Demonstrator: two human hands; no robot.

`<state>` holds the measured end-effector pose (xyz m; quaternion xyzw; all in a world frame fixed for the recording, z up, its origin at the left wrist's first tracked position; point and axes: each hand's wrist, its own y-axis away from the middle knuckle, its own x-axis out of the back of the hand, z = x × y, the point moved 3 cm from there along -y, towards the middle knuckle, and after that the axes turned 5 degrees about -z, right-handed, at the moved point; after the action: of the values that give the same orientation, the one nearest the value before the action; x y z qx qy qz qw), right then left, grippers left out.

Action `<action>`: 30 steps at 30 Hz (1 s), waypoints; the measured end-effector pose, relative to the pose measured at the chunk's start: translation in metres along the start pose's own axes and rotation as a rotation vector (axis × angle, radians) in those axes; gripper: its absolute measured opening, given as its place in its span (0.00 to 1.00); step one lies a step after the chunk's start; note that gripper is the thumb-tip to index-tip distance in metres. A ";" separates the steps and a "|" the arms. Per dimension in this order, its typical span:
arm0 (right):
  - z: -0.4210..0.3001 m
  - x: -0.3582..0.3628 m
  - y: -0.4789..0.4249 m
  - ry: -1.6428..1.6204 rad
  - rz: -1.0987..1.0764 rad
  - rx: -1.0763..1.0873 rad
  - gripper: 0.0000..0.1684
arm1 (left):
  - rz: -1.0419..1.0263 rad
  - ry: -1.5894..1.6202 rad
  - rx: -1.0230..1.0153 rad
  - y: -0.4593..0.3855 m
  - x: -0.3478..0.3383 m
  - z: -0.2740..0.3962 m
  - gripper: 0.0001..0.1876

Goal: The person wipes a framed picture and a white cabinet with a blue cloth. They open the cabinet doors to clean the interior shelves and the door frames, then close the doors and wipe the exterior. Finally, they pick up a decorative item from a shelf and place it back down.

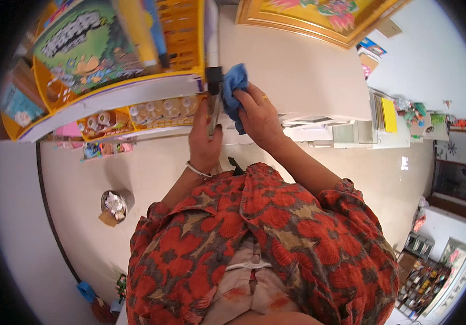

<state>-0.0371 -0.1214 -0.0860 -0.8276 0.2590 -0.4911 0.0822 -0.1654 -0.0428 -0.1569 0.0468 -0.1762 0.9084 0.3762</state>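
A crumpled blue cloth (235, 91) is bunched in my right hand (261, 118), which wears a ring. The cloth lies against a narrow grey object (215, 107) with a black block-like end (214, 77). My left hand (205, 144), with a white bangle at the wrist, has its thumb and fingers on either side of this object's near part. What exactly the object is, I cannot tell. Both hands are at the gap between the shelf unit (135, 93) on the left and the pale cabinet top (298, 77) on the right.
Yellow baskets on the shelf hold a green picture book (90, 48) and several clear bottles (172, 107). A gold-framed picture (322, 20) rests at the back of the cabinet top. On the floor at left stands a waste bin (115, 205). A yellow folder (388, 115) is farther right.
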 end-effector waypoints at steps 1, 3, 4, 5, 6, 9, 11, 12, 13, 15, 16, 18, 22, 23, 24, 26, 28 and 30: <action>0.007 0.006 0.006 0.054 0.029 0.017 0.22 | 0.000 -0.005 -0.001 -0.001 -0.002 0.000 0.31; 0.027 0.021 0.019 0.130 0.087 -0.006 0.23 | 0.019 -0.016 -0.004 0.000 -0.004 -0.005 0.30; 0.042 0.031 0.030 0.158 0.114 -0.053 0.24 | 0.036 0.045 -0.004 0.000 -0.006 -0.004 0.31; 0.058 0.042 0.040 0.185 0.140 -0.098 0.25 | 0.054 0.055 -0.026 0.002 -0.009 -0.011 0.31; 0.075 0.054 0.051 0.180 0.199 -0.174 0.25 | 0.063 0.062 -0.022 0.001 -0.012 -0.011 0.31; 0.128 0.098 0.080 0.281 0.360 -0.276 0.25 | 0.139 0.070 -0.028 -0.001 -0.023 -0.005 0.31; 0.168 0.127 0.102 0.343 0.439 -0.334 0.25 | 0.162 0.042 0.043 -0.006 -0.032 0.007 0.31; 0.183 0.141 0.109 0.368 0.468 -0.339 0.24 | 0.187 0.047 0.040 -0.007 -0.034 0.006 0.32; 0.200 0.151 0.117 0.383 0.486 -0.349 0.25 | 0.216 0.046 0.041 -0.008 -0.036 0.003 0.32; 0.224 0.172 0.130 0.398 0.499 -0.376 0.24 | 0.278 -0.001 0.019 -0.009 -0.042 0.004 0.32; 0.237 0.179 0.139 0.368 0.505 -0.365 0.24 | 0.309 -0.056 0.023 -0.008 -0.045 0.003 0.32; 0.250 0.193 0.151 0.334 0.512 -0.348 0.24 | 0.339 -0.101 0.030 -0.012 -0.051 0.008 0.32; 0.251 0.200 0.157 0.180 0.517 -0.303 0.21 | 0.467 -0.076 -0.055 -0.011 -0.059 0.000 0.28; 0.253 0.200 0.159 0.160 0.530 -0.285 0.20 | 0.515 -0.043 -0.090 -0.012 -0.062 -0.001 0.27; 0.251 0.201 0.159 0.140 0.514 -0.301 0.20 | 0.545 -0.054 -0.092 -0.016 -0.064 -0.006 0.26; 0.258 0.198 0.164 0.145 0.552 -0.237 0.18 | 0.582 -0.075 -0.082 -0.015 -0.067 -0.010 0.25; 0.264 0.197 0.167 0.090 0.543 -0.212 0.18 | 0.587 -0.032 -0.054 -0.009 -0.072 -0.011 0.24; 0.271 0.192 0.169 -0.007 0.588 -0.160 0.19 | 0.559 -0.143 -0.050 -0.008 -0.087 -0.011 0.23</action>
<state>0.2098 -0.3954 -0.1409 -0.7227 0.5250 -0.4213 0.1565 -0.0971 -0.0916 -0.1837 0.0513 -0.2306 0.9666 0.0990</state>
